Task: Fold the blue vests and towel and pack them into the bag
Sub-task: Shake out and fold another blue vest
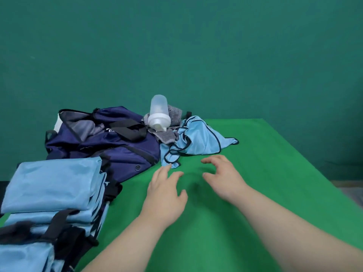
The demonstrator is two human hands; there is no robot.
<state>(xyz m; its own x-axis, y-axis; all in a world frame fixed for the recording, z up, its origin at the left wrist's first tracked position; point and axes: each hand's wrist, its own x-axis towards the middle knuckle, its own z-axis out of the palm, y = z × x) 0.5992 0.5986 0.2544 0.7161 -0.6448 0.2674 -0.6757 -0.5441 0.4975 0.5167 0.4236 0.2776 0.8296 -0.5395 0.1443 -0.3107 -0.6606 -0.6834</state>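
Observation:
A crumpled light blue vest [198, 141] with dark trim lies on the green table, right of the navy bag [110, 142]. My left hand [167, 191] hovers just short of the vest's near edge, fingers loosely spread, holding nothing. My right hand [224, 173] is beside it, fingers slightly curled and empty, a little below the vest. A stack of folded light blue vests [53, 183] sits at the near left. A grey patterned towel [170, 132] lies bunched between bag and vest.
A translucent white bottle [158, 112] rests upside down on the towel behind the vest. Black straps [59, 226] lie across the folded stack at the lower left. The green table [265, 193] stretches to the right, its edge running diagonally at the right side.

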